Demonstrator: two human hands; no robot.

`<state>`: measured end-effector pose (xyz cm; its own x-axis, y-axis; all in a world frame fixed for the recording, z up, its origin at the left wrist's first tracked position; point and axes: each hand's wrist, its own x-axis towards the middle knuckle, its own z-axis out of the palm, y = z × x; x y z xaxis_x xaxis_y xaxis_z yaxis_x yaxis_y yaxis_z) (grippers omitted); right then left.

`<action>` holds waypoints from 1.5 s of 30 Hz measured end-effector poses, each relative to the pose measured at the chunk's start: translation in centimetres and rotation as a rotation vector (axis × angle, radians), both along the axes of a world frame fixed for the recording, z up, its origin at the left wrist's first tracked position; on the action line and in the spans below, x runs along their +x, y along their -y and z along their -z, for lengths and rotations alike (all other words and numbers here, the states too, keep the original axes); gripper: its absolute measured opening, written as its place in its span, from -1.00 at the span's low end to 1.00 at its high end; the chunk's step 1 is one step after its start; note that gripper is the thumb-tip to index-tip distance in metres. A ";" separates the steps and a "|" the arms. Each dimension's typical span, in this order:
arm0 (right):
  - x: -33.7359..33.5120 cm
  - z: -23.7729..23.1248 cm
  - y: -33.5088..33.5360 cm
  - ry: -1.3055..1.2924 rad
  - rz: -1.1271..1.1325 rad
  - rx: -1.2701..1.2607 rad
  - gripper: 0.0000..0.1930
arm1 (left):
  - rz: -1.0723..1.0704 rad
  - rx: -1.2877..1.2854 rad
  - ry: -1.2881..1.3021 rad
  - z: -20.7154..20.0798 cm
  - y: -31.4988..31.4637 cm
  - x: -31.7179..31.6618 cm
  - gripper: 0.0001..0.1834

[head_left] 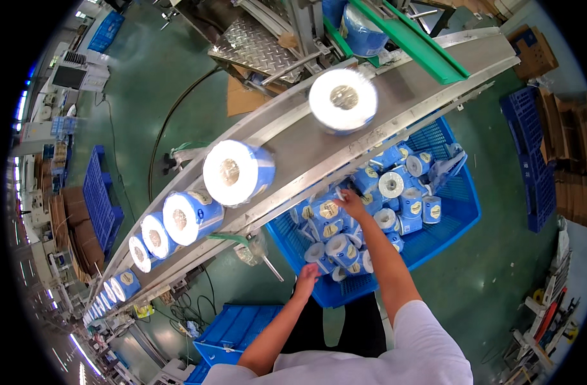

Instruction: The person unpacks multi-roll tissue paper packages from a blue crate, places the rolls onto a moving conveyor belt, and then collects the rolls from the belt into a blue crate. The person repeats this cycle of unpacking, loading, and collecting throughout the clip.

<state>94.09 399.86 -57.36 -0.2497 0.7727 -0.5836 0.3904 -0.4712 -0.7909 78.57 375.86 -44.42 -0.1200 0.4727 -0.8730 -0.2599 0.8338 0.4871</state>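
A blue plastic crate (457, 224) in front of me holds a heap of toilet rolls in blue-and-white wrapping. My right hand (351, 204) reaches into its far left part, fingers closed at the edge of a wrapped toilet roll (327, 210); part of the grip is hidden. Lower, by the crate's near left rim, my left hand (308, 276) hovers with loosely bent fingers and nothing visible in it. Close to it lies another toilet roll (316, 252) in the heap. Beyond the crate, a large wrapped roll (343, 99) and several more stand in a row on the conveyor (287, 160).
The conveyor's metal side rail (300, 186) runs along the crate's far side. A green guide rail (422, 45) hangs over its right end. Another blue crate (236, 330) stands at lower left. Blue pallets (527, 157) and stacked cardboard (572, 186) are at right.
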 end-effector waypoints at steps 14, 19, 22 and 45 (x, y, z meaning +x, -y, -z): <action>1.7 -38.2 9.4 -0.521 0.615 -0.276 -0.60 | -0.362 0.149 0.708 -24.7 -11.7 1.9 -0.51; 0.7 -41.7 8.2 -0.606 0.570 -0.290 -0.66 | -0.394 0.286 0.721 -31.2 -12.5 1.1 -0.62; 0.1 -41.2 7.8 -0.669 0.551 -0.330 -0.68 | -0.372 0.274 0.707 -32.4 -12.6 0.5 -0.62; -18.2 -34.8 -3.8 -0.404 0.345 -0.342 -0.46 | -0.374 0.784 -0.028 -29.1 -15.8 -13.6 -0.38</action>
<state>75.86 403.68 -22.53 -0.2715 0.6346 -0.7236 -0.1273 -0.7689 -0.6265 64.94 391.67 -15.32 -0.4040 0.8619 -0.3065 -0.4291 0.1174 0.8956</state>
